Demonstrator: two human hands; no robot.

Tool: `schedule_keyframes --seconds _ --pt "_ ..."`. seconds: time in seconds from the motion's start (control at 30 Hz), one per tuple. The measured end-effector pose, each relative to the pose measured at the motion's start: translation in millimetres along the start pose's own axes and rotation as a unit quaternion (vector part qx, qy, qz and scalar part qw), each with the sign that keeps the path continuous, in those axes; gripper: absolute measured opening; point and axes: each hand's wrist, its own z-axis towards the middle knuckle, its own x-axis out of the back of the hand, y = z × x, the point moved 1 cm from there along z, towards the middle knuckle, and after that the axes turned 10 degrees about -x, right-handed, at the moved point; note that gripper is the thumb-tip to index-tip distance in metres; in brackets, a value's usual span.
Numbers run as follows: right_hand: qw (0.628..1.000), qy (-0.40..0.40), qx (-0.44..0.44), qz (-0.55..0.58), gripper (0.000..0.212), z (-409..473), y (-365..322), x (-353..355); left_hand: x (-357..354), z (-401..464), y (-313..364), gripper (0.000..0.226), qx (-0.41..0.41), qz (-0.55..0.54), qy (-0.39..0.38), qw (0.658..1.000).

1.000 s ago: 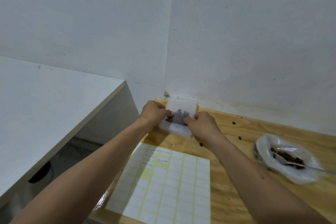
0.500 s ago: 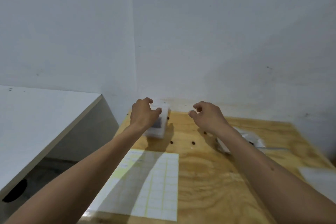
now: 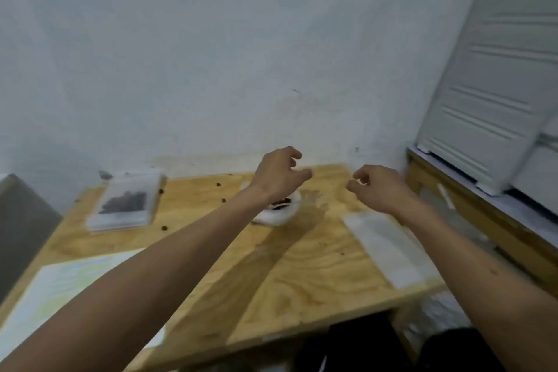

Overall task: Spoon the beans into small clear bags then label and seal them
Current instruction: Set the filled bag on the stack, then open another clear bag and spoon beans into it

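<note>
Pale plaster wall [image 3: 241, 54] behind plywood table [image 3: 302, 275]; white slatted panel [image 3: 495, 75] at right (leaning on wooden ledge)

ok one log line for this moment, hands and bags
left hand: open, empty | right hand: open, empty | filled bags: stacked far-left on table | bean bag: open, under left wrist

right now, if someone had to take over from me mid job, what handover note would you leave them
Left hand: empty, fingers loosely curled, raised above the open bean bag.
Right hand: empty, raised above the table, near the stack of empty clear bags.
Filled small bag: lies flat at the far left of the table, on a stack; seal and label are too blurred to judge.
Label sheet: near left corner.
Several loose beans are scattered on the wood.
Done: at least one bag filled.
Left: fill, label and seal more bags.
</note>
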Motion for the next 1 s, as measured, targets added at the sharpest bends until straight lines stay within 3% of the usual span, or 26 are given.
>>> schedule_keyframes --seconds 0.17,0.33,0.43,0.8,0.9,1.0 --pt "0.995 -0.051 -0.076 -0.029 0.026 -9 77 4 -73 10 44 0.055 -0.051 -0.012 -0.075 0.996" --pt "0.982 -0.096 -0.133 -0.094 0.048 -14 105 -15 -135 8 47 0.088 -0.061 0.151 -0.249 0.955" --pt "0.984 -0.078 -0.132 -0.086 0.058 -15 108 -20 -145 4 39 0.096 -0.020 0.175 -0.298 0.938" --pt "0.991 0.029 -0.131 -0.017 0.029 -14 101 -15 -145 -4 34 0.104 -0.009 0.108 -0.245 0.963" --pt "0.985 0.031 -0.120 0.120 0.024 -8 104 -14 -146 -7 32 0.109 -0.028 0.102 -0.214 0.971" --pt "0.942 -0.013 -0.134 0.307 0.005 -7 100 -2 -135 -2 35 0.104 -0.064 0.068 -0.125 0.988"
